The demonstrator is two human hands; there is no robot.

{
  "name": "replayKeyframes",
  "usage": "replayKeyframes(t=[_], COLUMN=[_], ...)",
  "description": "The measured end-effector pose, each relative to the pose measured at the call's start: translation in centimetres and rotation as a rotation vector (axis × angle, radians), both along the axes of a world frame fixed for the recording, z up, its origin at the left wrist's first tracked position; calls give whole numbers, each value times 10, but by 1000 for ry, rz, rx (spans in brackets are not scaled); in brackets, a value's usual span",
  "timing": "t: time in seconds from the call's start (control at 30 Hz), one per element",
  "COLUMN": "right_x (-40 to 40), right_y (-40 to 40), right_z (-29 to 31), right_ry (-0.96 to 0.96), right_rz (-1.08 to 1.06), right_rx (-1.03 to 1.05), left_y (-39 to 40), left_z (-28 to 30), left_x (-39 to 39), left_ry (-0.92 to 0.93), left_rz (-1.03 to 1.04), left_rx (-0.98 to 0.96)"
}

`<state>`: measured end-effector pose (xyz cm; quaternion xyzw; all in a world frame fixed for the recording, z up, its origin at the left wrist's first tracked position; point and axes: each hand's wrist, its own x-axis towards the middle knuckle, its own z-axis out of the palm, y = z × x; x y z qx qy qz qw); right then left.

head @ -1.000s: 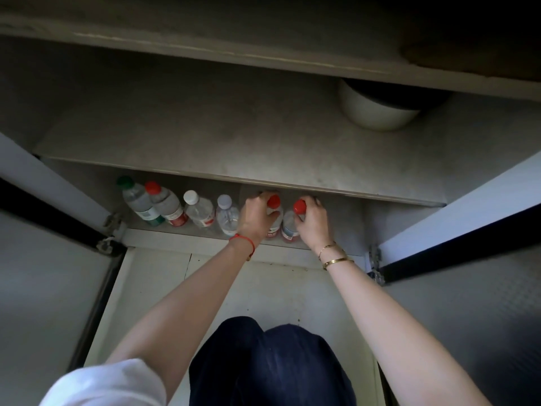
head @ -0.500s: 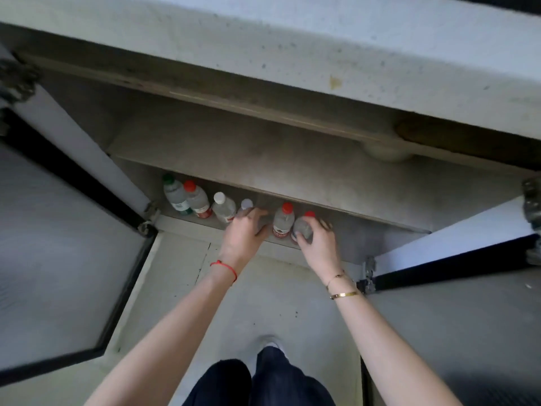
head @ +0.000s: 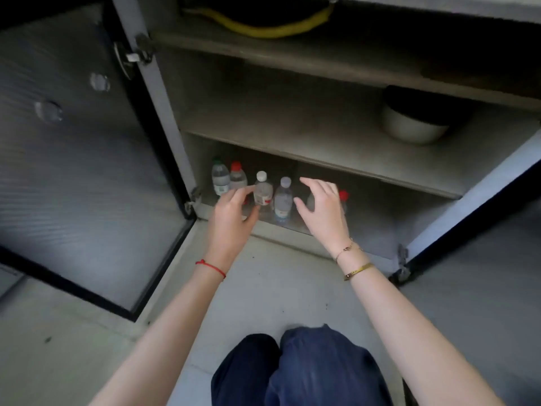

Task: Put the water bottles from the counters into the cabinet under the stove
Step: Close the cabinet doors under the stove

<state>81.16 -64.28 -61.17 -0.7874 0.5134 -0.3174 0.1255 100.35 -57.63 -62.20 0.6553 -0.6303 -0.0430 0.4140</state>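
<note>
Placing step apparently ending: left hand and right hand, grip loose and empty, before shelved water bottles; next, fetching more from desk.

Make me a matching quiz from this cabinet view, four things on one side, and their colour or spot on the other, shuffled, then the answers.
Things:
1. leftmost bottle
2. bowl
3. hose
4. left hand

Descriptions:
A. yellow, top shelf
B. green cap, bottom shelf
C. red string at its wrist
D. white, middle shelf on the right

Pairs: 1-B, 2-D, 3-A, 4-C
</note>
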Motion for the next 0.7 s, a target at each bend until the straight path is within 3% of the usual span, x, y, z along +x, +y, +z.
replayKeyframes(t=[0.4,0.7], right_x=[97,204], right_y=[99,136], right_z=[104,184], right_ry=[-130,-247], right_rz=[329,587], right_rx=[-280,-487], left_y=[154,215], left_z=[67,108], left_x=[75,140], left_ry=[-17,38], left_rz=[349,662], left_rx=[-143,-327])
